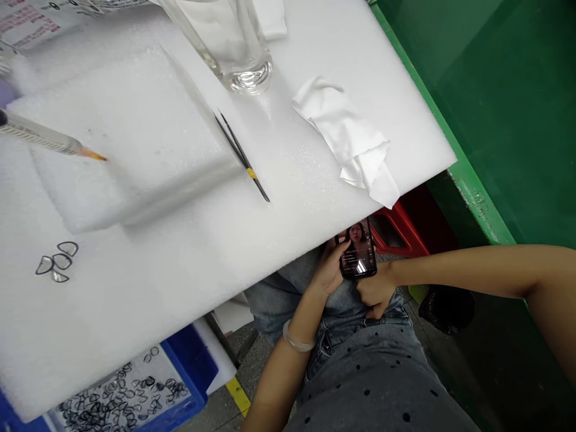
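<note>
My left hand (330, 267), with a pale bangle (297, 339) on its wrist, is wrapped round a smartphone (357, 249) over my lap. The phone's screen is lit, its top end is hidden by the table edge, and my thumb lies on the side of the screen. Close to the phone's lower end, my right hand (378, 289) rests on the jeans with its fingers curled into a fist. No object shows in that fist. Tweezers (243, 157) with a yellow band lie on the white foam tabletop (216, 258), away from both hands.
A glass (247, 69) and a crumpled white cloth (346, 132) stand on the foam. Leftward are a raised foam block (130, 132), a syringe (54, 138) and several dark-rimmed lens-like pieces (62, 261). Below sits a blue tray (193, 366) of similar pieces. A green panel (504, 108) borders the right.
</note>
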`<state>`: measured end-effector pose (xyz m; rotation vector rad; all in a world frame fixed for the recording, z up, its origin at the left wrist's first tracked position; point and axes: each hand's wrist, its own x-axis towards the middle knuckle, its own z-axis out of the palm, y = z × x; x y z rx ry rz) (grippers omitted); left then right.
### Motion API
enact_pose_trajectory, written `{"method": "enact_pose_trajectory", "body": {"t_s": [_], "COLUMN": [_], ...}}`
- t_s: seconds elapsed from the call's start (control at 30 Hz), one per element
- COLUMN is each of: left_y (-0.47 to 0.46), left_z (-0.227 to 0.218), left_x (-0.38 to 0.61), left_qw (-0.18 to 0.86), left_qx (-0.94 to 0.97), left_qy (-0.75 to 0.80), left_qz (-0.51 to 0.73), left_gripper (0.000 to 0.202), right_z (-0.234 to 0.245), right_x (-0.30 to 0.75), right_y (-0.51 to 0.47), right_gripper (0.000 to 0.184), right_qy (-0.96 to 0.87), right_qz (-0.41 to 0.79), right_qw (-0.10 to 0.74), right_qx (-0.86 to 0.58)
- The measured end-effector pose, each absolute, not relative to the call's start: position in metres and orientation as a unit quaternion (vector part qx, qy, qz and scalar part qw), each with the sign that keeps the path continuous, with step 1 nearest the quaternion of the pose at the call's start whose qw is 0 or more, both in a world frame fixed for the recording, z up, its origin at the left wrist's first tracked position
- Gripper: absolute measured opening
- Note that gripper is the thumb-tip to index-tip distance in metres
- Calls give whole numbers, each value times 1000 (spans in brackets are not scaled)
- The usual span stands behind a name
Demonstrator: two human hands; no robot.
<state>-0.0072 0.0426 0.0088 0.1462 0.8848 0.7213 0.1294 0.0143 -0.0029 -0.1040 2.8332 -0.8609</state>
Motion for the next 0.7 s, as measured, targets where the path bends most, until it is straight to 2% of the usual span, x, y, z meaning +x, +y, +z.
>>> {"method": "enact_pose_trajectory", "body": {"t_s": [0.27, 0.7], "left_y": [43, 43], "left_z": [9, 12], "left_x": [-8, -7], "left_qw": [840, 839], "left_qx": [55, 44], "left_qy": [418, 421], "left_qz": [342, 343], "left_gripper": [40, 53], "right_z": [1, -1], "right_x": [127, 129], "right_y": [16, 15], "right_gripper": [51, 51], "right_qy": [952, 955], "right_qz": [-287, -285], "right_qw": [104, 75], "right_qx": [-35, -23]}}
